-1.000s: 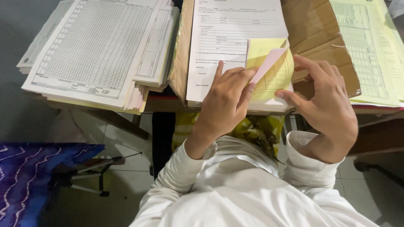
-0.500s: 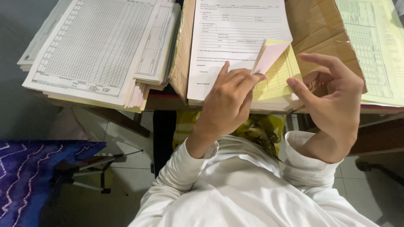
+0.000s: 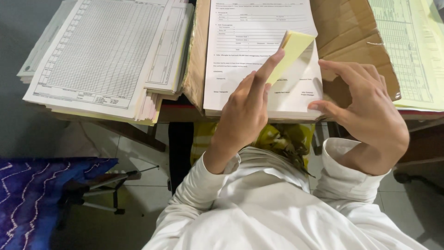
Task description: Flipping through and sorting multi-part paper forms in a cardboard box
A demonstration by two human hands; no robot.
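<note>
Left hand [image 3: 245, 113] raised over the near edge of the bench [image 3: 175, 112], fingers loosely curled, index finger stretched out and pressed against the underside of a yellow sheet [image 3: 290, 52] that stands folded up from the white form stack [image 3: 259, 51]. Sheet held up only by this fingertip, not pinched; free end tilted toward the far side of the bench. Right hand [image 3: 365, 111] just beside the stack at its near right corner, fingers spread wide and bent, thumb tip touching the stack's edge, nothing gripped. White form stack lying in the middle of the bench on brown cardboard [image 3: 351, 41], near edge hanging a little over the bench edge. At the left side of the bench, a thick pile of gridded table sheets [image 3: 106, 55], corners projecting past the near edge. At the right far corner, pale green-yellow printed sheets [image 3: 407, 51], partly over the cardboard. Below the bench edge, white sleeves [image 3: 259, 203] and a yellow-green patterned cloth [image 3: 282, 139]. On the floor at left, a blue patterned fabric [image 3: 32, 194] near a small metal stand [image 3: 106, 185].
</note>
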